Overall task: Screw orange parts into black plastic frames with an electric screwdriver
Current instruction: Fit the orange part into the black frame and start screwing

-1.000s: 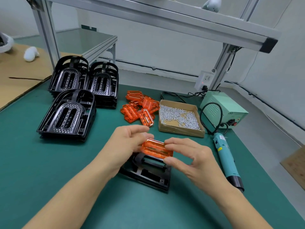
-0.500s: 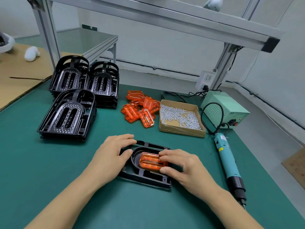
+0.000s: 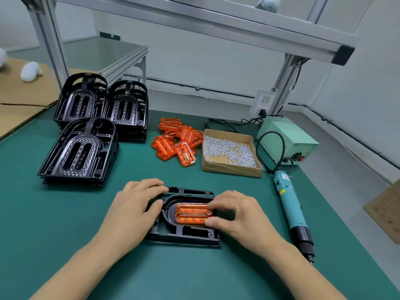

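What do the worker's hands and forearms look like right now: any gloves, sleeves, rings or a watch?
Both are bare: the left hand and right hand wear no gloves, and no rings show. The forearms are uncovered to the frame's lower edge, with no sleeve, watch or wristband in view.

orange part seated in black frame, flat
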Motion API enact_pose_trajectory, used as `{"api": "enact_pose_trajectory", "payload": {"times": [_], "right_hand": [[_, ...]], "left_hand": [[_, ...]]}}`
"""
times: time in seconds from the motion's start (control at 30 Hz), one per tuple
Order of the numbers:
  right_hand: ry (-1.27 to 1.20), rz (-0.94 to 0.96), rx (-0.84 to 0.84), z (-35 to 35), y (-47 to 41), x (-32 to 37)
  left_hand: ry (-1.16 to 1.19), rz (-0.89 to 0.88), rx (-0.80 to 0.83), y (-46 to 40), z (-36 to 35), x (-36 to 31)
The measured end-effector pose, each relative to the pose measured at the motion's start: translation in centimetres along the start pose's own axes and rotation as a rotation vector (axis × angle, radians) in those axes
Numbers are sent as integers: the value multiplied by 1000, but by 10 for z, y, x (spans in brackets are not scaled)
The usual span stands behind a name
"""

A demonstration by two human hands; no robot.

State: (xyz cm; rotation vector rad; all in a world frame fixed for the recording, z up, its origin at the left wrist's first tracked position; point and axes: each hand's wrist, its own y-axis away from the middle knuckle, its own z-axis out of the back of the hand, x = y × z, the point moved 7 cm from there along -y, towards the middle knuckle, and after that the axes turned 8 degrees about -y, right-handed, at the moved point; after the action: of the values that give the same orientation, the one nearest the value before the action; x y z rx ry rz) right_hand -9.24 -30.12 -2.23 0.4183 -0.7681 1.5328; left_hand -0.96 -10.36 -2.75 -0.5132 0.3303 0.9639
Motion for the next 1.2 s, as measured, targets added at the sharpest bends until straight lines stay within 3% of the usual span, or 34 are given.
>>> {"api": "enact_pose_trajectory", "payload": {"times": [0.3, 0.43, 0.53, 0.63, 0.8, 0.93, 1.07, 1.2], "right_hand": [[-51, -67, 27, 1, -5, -4], [-37, -76, 4, -1, -6, -7], [-64, -98, 10, -6, -5, -7], [-54, -83, 11, -2, -1, -5], [77, -91, -234, 42, 12, -9], [315, -354, -430, 95, 29, -32], [602, -719, -290, 112, 44, -66], [552, -878, -169, 105, 52, -92]], "left_hand": [[-28, -17, -66, 2, 2, 0], [-58, -209, -89, 2, 6, -25], [-162, -383, 16, 4, -4, -48], [-205, -392, 150, 3, -19, -44], [-142, -431, 167, -5, -14, -48], [2, -405, 76, -44, 0, -63], [22, -255, 81, -102, -11, -73], [-39, -195, 209, -147, -47, -87]]}}
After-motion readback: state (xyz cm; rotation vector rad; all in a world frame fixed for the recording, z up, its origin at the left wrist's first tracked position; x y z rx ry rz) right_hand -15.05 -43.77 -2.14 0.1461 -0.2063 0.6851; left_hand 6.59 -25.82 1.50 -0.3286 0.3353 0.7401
